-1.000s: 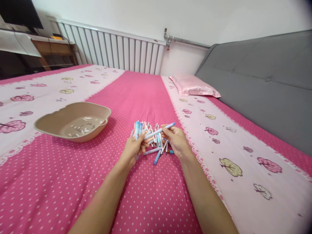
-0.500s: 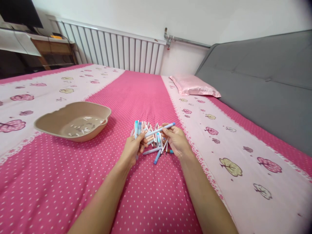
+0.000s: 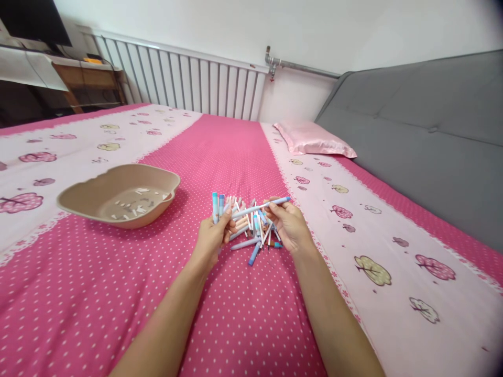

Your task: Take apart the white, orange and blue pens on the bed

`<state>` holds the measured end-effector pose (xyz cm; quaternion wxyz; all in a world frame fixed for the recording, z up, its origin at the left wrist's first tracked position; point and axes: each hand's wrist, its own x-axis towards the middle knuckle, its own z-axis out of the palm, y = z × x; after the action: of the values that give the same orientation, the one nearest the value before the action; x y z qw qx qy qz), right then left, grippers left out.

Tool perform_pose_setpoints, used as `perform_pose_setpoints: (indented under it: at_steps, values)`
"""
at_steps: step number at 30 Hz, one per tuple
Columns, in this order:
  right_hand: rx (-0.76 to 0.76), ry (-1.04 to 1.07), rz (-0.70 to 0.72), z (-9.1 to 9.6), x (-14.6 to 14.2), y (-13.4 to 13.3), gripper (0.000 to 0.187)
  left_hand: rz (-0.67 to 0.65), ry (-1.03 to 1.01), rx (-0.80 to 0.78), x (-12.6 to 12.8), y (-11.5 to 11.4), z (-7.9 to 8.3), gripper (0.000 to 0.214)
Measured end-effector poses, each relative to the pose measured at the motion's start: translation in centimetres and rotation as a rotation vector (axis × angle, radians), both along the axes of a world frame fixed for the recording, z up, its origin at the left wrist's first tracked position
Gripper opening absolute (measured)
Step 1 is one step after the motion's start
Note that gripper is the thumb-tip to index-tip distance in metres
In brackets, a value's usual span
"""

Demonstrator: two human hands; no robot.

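My left hand [image 3: 212, 235] is closed around the pale blue barrel of a marker pen [image 3: 247, 212]. Two more markers [image 3: 215, 204] with teal and blue ends stand upright in the same hand. My right hand [image 3: 291, 228] pinches the blue-tipped end piece [image 3: 280, 201] of that pen, and a thin white part shows between the end piece and the barrel. Below and behind both hands lies a loose pile of markers and thin white sticks [image 3: 254, 253] on the pink bedspread. My fingers hide part of the pile.
A beige basin [image 3: 157, 178] with small white pieces in it sits to the left on the bedspread [image 3: 236, 314]. Farther back are a pink pillow [image 3: 310, 139], a grey padded headboard [image 3: 412, 115], a white radiator [image 3: 176, 78] and a desk with a monitor [image 3: 35, 21].
My right hand has shifted slightly right with the end piece, opening a gap from the barrel. The upright markers in my left hand have moved slightly left.
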<state>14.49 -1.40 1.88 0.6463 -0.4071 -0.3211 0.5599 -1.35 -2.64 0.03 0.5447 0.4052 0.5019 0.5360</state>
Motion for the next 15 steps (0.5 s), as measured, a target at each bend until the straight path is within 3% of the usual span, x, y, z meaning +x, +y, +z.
perform_pose_setpoints:
  at_steps: [7, 13, 15]
  values:
    - [-0.025, 0.114, -0.164, 0.1, 1.3, 0.5, 0.014, 0.049, -0.017, -0.04, -0.1, 0.1, 0.0, 0.038]
    - [-0.054, -0.059, 0.15, 0.3, 0.4, -0.2, 0.023, 0.019, 0.008, -0.026, 0.1, -0.1, 0.0, 0.039]
    - [-0.056, -0.087, 0.153, 0.2, 0.2, -0.2, 0.026, -0.004, 0.025, -0.013, 0.1, -0.1, 0.0, 0.037]
